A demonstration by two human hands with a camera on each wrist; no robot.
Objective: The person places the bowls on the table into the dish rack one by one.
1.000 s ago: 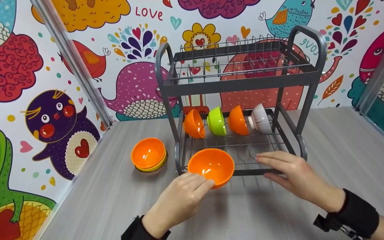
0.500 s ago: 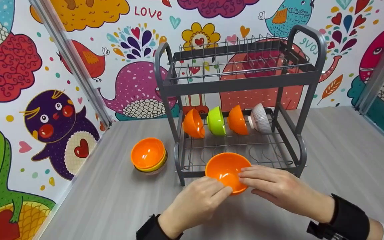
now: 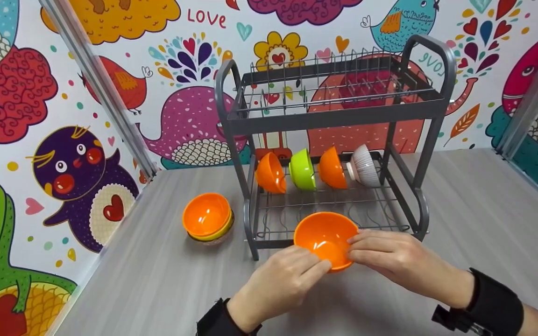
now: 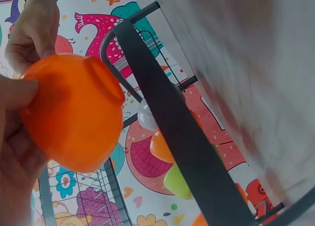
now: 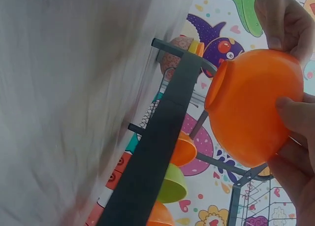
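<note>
An orange bowl (image 3: 322, 231) is held between both hands in front of the dish rack (image 3: 339, 114), its inside facing up toward the head camera. My left hand (image 3: 280, 280) pinches the near-left rim, fingers inside and thumb on the outer wall. On the right rim, my right hand (image 3: 397, 256) grips the same way, its thumb (image 5: 290, 110) against the outside in the right wrist view. Seen from the left wrist, the bowl's outer wall (image 4: 74, 113) and foot ring are turned toward the rack.
Along the rack's lower tier stand an orange bowl (image 3: 270, 173), a green bowl (image 3: 302, 170), another orange bowl (image 3: 332, 168) and a white striped bowl (image 3: 365, 167), all on edge. Left of the rack is a stack of bowls (image 3: 207, 215), orange on top. Patterned walls enclose the table (image 3: 157, 280).
The held bowl has moved right, away from the left end of the rack. My right hand has come in from the right and taken hold of its right rim.
</note>
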